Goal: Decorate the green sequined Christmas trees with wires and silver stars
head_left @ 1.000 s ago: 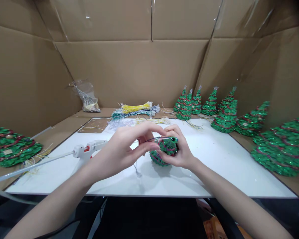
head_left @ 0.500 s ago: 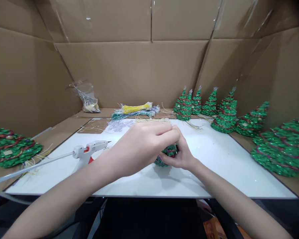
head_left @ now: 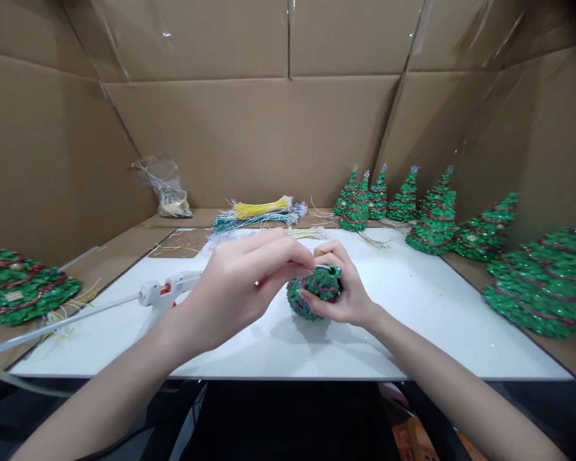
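My right hand (head_left: 348, 291) is closed round a small green Christmas tree (head_left: 312, 296) with purplish-red garland, held over the white board with its tip tilted toward me. Just left of the tip, my left hand (head_left: 242, 282) pinches a thin pale wire (head_left: 322, 267) between thumb and forefinger. The wire curves across to a small blue-green spot at the top of the tree. My fingers cover part of the tree's right side. A white glue gun (head_left: 166, 289) stands to the left, partly behind my left forearm.
Finished-looking trees (head_left: 432, 221) line the right side, and another tree (head_left: 22, 282) lies at the left. Bundles of yellow, green and white wires (head_left: 262, 211) lie at the back, near a clear plastic bag (head_left: 170, 192). Cardboard walls (head_left: 221, 134) enclose the white board (head_left: 441, 314).
My left hand has drawn back left from the tree's top, uncovering the tree and the pale wire. My right hand keeps its hold, with the tree tipped slightly.
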A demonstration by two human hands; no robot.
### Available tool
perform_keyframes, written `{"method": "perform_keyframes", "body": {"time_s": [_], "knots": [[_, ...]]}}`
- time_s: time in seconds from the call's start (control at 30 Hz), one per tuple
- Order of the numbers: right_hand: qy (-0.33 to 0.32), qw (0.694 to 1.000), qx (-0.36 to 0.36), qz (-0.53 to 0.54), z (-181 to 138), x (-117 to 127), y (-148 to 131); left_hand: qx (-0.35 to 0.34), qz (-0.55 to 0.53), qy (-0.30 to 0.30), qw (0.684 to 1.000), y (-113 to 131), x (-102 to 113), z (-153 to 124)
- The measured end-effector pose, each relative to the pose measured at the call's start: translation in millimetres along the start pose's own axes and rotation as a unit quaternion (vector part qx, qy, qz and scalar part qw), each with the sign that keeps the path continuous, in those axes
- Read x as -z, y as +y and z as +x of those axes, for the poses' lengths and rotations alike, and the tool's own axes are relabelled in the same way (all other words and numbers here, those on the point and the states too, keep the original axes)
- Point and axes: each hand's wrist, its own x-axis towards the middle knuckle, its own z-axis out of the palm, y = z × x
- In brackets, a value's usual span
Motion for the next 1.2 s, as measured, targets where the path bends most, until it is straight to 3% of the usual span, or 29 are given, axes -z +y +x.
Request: {"method": "perform_keyframes", "body": {"time_s": [0.27,0.53,0.73,1.07,1.2], "knots": [[-0.003,1.0,-0.01,0.006,-5,-1,3,-0.112,0.105,-0.064,0.986,7,-13,20],[0.0,1.0,-0.007,0.008,-2,0,0,-0.027,0.009,-0.084,0.996,-3,-7,7],[0.0,1.0,0.0,-0.003,0,1,-2,-0.009,0.008,-0.027,1.0,-5,4,-2],[-0.008,1.0,-0.002,0.0,-3,0,0,-0.131,0.131,-0.043,0.982,8,-12,18],[-0.008,1.0,-0.008,0.001,-2,0,0,-0.103,0.12,-0.07,0.985,3,-13,14]]}}
